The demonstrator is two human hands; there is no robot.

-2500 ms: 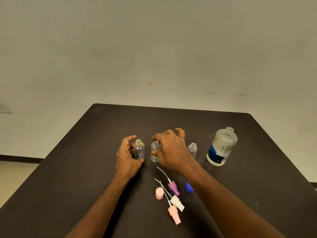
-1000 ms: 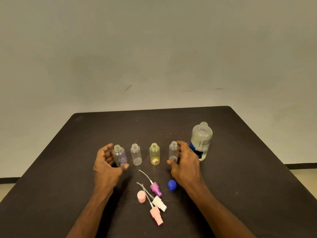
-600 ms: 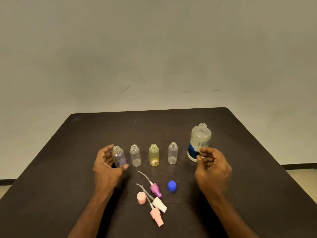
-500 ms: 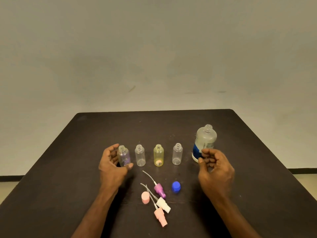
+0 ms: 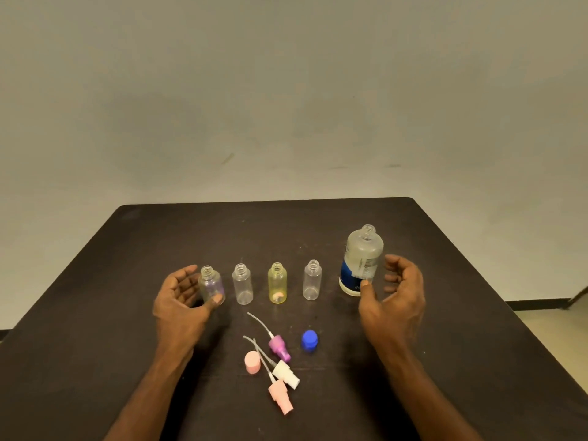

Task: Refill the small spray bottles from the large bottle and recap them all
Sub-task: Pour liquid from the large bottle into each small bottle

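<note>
Against a plain pale wall (image 5: 286, 90), the dark square table (image 5: 127, 313) carries everything you need, set out for an assembly-line refill: four small spray bottles stand upright and uncapped in a row, the purple-tinted bottle (image 5: 211, 284) at the left end, then a clear bottle (image 5: 242, 284), the yellow bottle (image 5: 277, 284) and a second clear bottle (image 5: 312, 281), each apart from its neighbour so a pour into one need not wet the next. At the right end of the row stands the large bottle (image 5: 361, 261), upright on the table with its neck open. Nearer you, the tops lie parked out of the pouring line: a blue cap (image 5: 309, 339), a pink cap (image 5: 252, 362), and three spray heads with dip tubes, purple (image 5: 279, 343), white (image 5: 285, 374) and pink (image 5: 280, 396), lying close together. Your left hand (image 5: 179, 300) cups the purple-tinted bottle, thumb tip against its lower side and fingers curved behind, apparently steadying it as the first to fill. Your right hand (image 5: 393, 294) is half open around the large bottle, thumb touching the label and fingers curled just beside it, not yet clasped. Nothing looks poured yet; both forearms reach in from the near edge.
</note>
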